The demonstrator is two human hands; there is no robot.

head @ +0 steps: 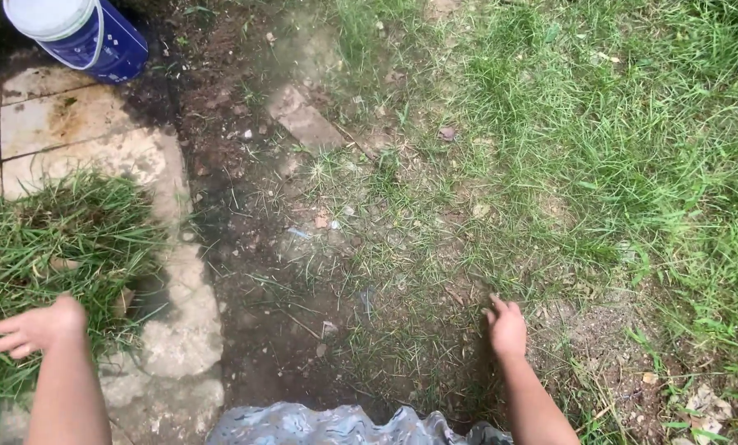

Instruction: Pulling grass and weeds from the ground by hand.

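light: soft daylight | shadows: faint (none hard) | blur: slight, hazy patch top centre

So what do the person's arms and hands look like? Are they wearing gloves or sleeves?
No gloves and no sleeves show. The left hand and right hand are bare, and both forearms are bare too. I see no watch, ring or bracelet. The fingers are slim.

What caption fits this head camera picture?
Left hand over a pulled grass pile, right hand on patchy ground.
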